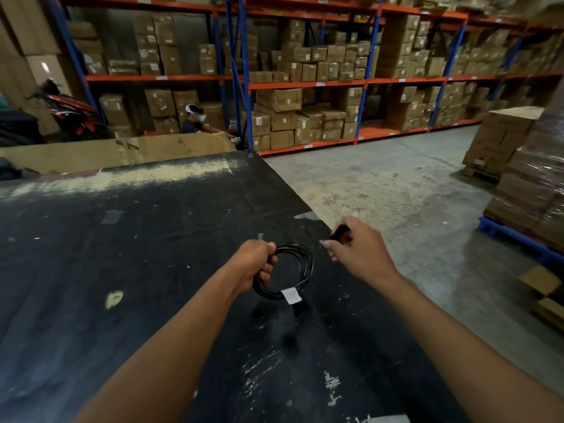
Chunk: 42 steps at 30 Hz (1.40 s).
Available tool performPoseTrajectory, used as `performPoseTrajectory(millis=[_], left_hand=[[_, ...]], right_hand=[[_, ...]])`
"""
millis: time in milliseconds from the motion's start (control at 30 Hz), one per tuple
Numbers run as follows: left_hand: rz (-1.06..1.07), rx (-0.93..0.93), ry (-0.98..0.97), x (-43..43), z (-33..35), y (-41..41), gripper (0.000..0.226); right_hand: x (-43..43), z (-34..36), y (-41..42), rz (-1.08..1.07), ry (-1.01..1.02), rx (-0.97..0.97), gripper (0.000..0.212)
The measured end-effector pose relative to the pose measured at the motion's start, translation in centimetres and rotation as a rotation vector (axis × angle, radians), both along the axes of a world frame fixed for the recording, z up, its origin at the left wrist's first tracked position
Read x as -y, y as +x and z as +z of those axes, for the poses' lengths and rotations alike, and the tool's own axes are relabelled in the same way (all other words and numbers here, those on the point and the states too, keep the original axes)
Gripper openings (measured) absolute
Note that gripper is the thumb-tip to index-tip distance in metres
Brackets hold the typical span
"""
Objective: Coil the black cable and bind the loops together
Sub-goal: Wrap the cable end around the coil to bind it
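Observation:
The black cable (300,264) is wound into a small coil of several loops, held above the black table (137,239). My left hand (258,264) is closed around the coil's left side. A white label or strip (291,295) wraps the loops at the coil's bottom, and a dark plug end hangs just below it. My right hand (358,248) hovers to the right of the coil, near the table's right edge. It grips a small dark object (341,232), blurred, between thumb and fingers.
The table's right edge runs diagonally just beyond my right hand, with concrete floor (396,190) past it. A large cardboard box (122,154) stands behind the table. Shelves of cartons (305,87), wrapped pallets (531,193) at right, and a seated person (193,119) are farther off.

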<state>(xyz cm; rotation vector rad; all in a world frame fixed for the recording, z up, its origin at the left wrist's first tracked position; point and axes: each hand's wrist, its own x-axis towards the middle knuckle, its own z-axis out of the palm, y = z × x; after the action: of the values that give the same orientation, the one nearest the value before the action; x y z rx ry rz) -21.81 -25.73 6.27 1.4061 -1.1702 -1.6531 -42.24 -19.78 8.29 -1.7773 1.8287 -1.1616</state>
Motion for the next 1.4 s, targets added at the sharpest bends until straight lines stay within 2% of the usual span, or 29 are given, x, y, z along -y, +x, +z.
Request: performPoseTrajectory(millis=[67,167,267,400,533,667,767,833,967,1200,1400], left_hand=[[0.020,-0.015,0.005,0.2,0.2,0.1,0.022],[0.060,-0.045,0.016,0.4,0.7,0.1,0.018],[0.084,-0.077,0.015,0.3,1.4,0.3,0.016],[0.090,-0.084,-0.026,0.0,2.4,0.7,0.013],[0.054,-0.104,-0.056,-0.3,3.0,1.1,0.022],[0.063,-0.115,-0.101,-0.3,3.3,1.2,0.021],[0.089,-0.141,-0.136,-0.3,3.2,1.1,0.011],[0.097,-0.168,-0.138,-0.3,3.2,1.1,0.012],[0.066,-0.174,-0.119,-0.4,3.6,1.3,0.014],[0.027,-0.216,0.031,-0.8,4.5,1.1,0.013],[0.099,-0.078,-0.067,-0.3,4.5,1.0,0.016]], right_hand=[[-0.1,1.2,1.2,0.102,-0.086,0.036,0.021],[0.1,1.9,2.9,0.238,-0.141,-0.153,0.014],[0.4,1.7,4.2,0.328,-0.085,-0.379,0.011],[0.9,1.2,5.4,0.360,-0.012,-0.598,0.015],[1.3,1.1,6.1,0.287,-0.199,-0.730,0.011],[1.5,0.9,6.5,0.167,-0.356,-0.742,0.004],[1.6,0.7,6.5,0.099,-0.426,-0.671,0.010],[1.7,0.8,6.5,0.083,-0.450,-0.600,0.012],[1.8,1.0,6.3,0.086,-0.488,-0.555,0.014],[1.3,1.3,5.9,0.099,-0.509,-0.530,0.010],[1.5,1.8,5.4,0.190,-0.453,-0.490,0.010]])
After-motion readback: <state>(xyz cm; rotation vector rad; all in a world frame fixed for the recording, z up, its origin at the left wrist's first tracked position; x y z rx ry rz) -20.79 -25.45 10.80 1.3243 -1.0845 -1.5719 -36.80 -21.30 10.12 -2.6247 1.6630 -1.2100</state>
